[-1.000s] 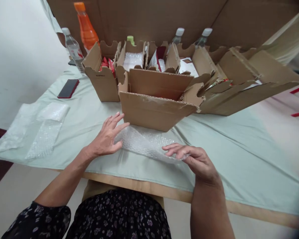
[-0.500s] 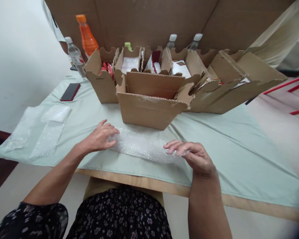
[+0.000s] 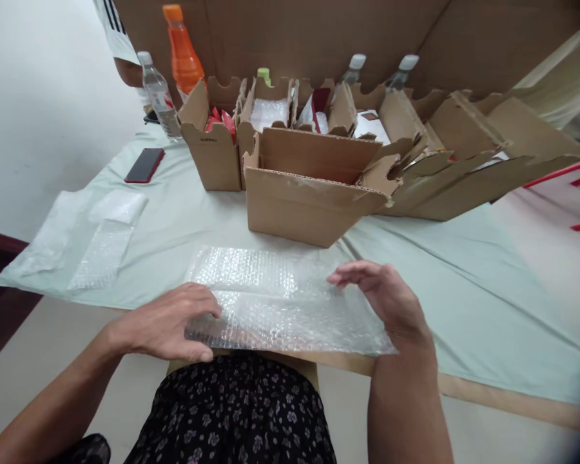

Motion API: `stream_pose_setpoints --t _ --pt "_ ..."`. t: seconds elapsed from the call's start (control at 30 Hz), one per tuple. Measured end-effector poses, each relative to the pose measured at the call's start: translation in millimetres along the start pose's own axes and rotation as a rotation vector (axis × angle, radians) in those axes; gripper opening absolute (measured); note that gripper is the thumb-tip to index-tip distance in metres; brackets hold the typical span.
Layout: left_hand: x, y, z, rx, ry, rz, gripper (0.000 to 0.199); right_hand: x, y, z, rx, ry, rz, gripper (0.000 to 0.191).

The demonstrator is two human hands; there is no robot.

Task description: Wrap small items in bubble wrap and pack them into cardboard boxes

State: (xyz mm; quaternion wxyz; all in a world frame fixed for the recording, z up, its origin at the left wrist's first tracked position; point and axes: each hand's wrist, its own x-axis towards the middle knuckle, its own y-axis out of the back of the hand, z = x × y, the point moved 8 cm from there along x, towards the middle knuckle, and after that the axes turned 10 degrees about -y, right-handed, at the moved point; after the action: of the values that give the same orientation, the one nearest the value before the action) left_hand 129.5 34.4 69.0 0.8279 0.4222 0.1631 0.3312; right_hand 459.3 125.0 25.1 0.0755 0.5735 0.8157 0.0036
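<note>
A sheet of clear bubble wrap lies spread near the table's front edge, with a crease running across it and its near edge overhanging the table a little. My left hand is at the sheet's left end, thumb and fingers apart, fingertips over the plastic. At the right end, my right hand is raised on its side with fingers extended and the palm turned inward, touching or just above the wrap. Behind the sheet stands an open cardboard box.
A row of open boxes holds packets and wrapped items. Behind are an orange bottle and clear bottles. On the left lie a phone and more bubble wrap. Part of a person's arm shows at upper left.
The bubble wrap, a narrow strip before, is now opened out wider toward me. My left hand has moved nearer the front edge, and my right hand's fingers have come off the wrap's end.
</note>
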Motion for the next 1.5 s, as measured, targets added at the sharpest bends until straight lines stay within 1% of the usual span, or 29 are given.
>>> stream_pose_setpoints --t 0.07,0.1,0.13,0.2,0.23,0.27,0.3,0.37,0.47,0.53,0.6,0.7,0.8,0.87,0.93,1.07,1.13,1.2,1.27,1.33,1.4,1.43,1.5 --pt "-3.5 -0.9 -10.1 -0.177 0.052 -0.041 0.041 5.5 17.4 9.8 -0.190 -0.070 0.292 0.048" --pt "-5.3 2.8 -21.3 -0.217 0.120 -0.002 0.040 7.2 22.6 12.8 -0.323 -0.092 0.398 0.041" --pt "-8.1 9.5 -36.7 -0.198 0.219 0.083 0.039 9.3 24.9 14.7 -0.457 -0.104 0.467 0.036" --pt "-17.9 22.9 -70.2 -0.023 0.450 0.267 0.040 14.3 22.4 16.4 -0.668 -0.087 0.520 0.036" --pt "-23.6 27.3 -84.3 0.098 0.558 0.331 0.042 16.6 19.4 16.8 -0.740 -0.069 0.523 0.037" --pt "-27.8 29.0 -95.5 0.211 0.643 0.364 0.045 18.6 16.0 17.5 -0.795 -0.055 0.519 0.038" --pt "-30.0 28.2 -104.2 0.298 0.703 0.372 0.048 20.1 12.7 18.3 -0.837 -0.050 0.513 0.039" --pt "-29.0 23.2 -114.8 0.389 0.742 0.363 0.050 22.2 6.8 19.7 -0.897 -0.048 0.499 0.036" --pt "-21.5 15.2 -117.9 0.373 0.712 0.348 0.038 23.5 0.3 20.1 -0.913 -0.043 0.481 0.030" --pt "-17.0 11.9 -116.2 0.323 0.705 0.341 0.027 23.6 -1.9 19.8 -0.891 -0.040 0.470 0.027" --pt "-13.1 11.3 -112.8 0.261 0.696 0.358 0.020 22.0 -1.9 17.0 -0.859 -0.021 0.479 0.025" --pt "-6.9 18.7 -106.3 0.195 0.643 0.459 0.019 14.8 3.4 6.3 -0.791 0.051 0.564 0.025" --pt "-0.7 34.1 -104.0 0.240 0.606 0.593 0.022 5.3 11.0 -4.7 -0.707 0.127 0.678 0.025" --pt "7.2 41.4 -107.4 0.275 0.587 0.634 0.022 1.9 14.0 -7.4 -0.668 0.152 0.728 0.025" --pt "17.3 43.1 -115.4 0.274 0.579 0.628 0.021 2.5 15.1 -5.2 -0.661 0.143 0.743 0.025" --pt "30.1 35.6 -134.1 0.246 0.623 0.577 0.019 9.7 15.1 8.9 -0.734 0.037 0.703 0.025" --pt "30.5 32.2 -139.0 0.223 0.638 0.584 0.021 11.5 15.8 13.9 -0.763 0.007 0.690 0.028" --pt "29.1 33.3 -138.0 0.205 0.611 0.634 0.031 11.0 16.5 13.9 -0.765 0.033 0.702 0.032" --pt "29.4 39.4 -130.7 0.223 0.534 0.699 0.045 10.2 16.4 11.4 -0.751 0.090 0.722 0.039" --pt "34.2 46.5 -120.4 0.254 0.437 0.734 0.054 11.5 15.4 10.4 -0.731 0.127 0.727 0.045" --pt "45.7 49.3 -113.6 0.231 0.362 0.706 0.057 16.4 13.2 12.8 -0.714 0.118 0.695 0.051" --pt "53.9 48.1 -112.4 0.195 0.338 0.670 0.058 19.8 11.7 15.0 -0.707 0.101 0.668 0.055" --pt "73.7 39.6 -112.5 0.099 0.307 0.560 0.060 26.4 8.6 18.9 -0.696 0.063 0.611 0.062"
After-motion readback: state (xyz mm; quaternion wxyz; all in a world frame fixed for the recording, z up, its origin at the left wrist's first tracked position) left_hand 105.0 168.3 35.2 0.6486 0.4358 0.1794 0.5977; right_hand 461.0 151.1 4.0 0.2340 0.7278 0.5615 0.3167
